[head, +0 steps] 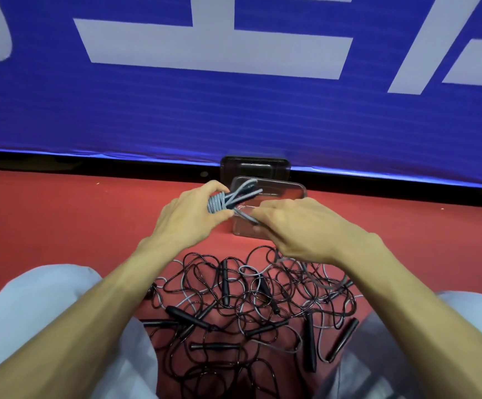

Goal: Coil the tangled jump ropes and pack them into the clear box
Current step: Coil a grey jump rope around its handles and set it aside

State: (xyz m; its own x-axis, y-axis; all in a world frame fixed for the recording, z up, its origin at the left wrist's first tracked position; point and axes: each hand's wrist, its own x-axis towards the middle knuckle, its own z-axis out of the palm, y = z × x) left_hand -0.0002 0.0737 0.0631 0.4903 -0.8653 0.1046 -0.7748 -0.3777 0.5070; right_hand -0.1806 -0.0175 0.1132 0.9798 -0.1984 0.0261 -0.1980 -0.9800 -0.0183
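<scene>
While the left hand point(188, 214) grips the wrapped grey jump rope point(216, 204) over the clear box point(297, 189) at the frame's middle, the right hand point(300, 223) pinches its loose end between fingers pressed together. Tucking this end firmly under the wraps should keep the coil closed. Nothing seems to block the box; the tangled ropes point(248, 300) lie at lower centre on the red floor point(61, 211).

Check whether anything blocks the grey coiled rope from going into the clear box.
Nothing visible does. The left hand holds the grey coiled rope just above the clear box at its left rim, and the box looks open on top. Only the right hand, pinching the rope's loose end, hangs over the box's near part.
</scene>
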